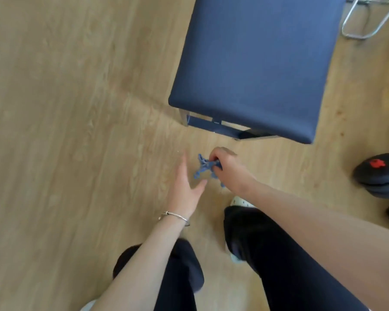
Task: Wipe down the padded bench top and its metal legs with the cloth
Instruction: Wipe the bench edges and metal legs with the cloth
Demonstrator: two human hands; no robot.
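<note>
Just below the centre of the frame, the right hand [227, 167] is curled into a fist around a small blue cloth [203, 168]. The cloth is bunched in the fingers, and its loose ends stick out to the left of the knuckles. The left hand [184, 187] is just beside it on the left, holding nothing, with the fingers straight and together and the thumb spread out toward the cloth. The thumb tip is very close to the hanging end of the cloth, but it is too blurred to tell whether they touch. A thin silver bracelet [174, 215] circles the left wrist. Both bare forearms run down to the bottom edge of the frame.

Below the hands are the person's legs in dark trousers [279, 254], and a light shoe [240, 202] peeks out under the right forearm. Both hands hover over a pale wooden floor [65, 108].

The padded bench top [256, 63] is dark blue and fills the upper right of the frame. Its near end is above the hands and apart from them. A metal leg [184, 117] and part of the frame show under that near end. A stack of black weight plates with a red mark [380, 173] is on the floor at the right edge. A bent metal tube frame [364, 25] is in the upper right corner.
</note>
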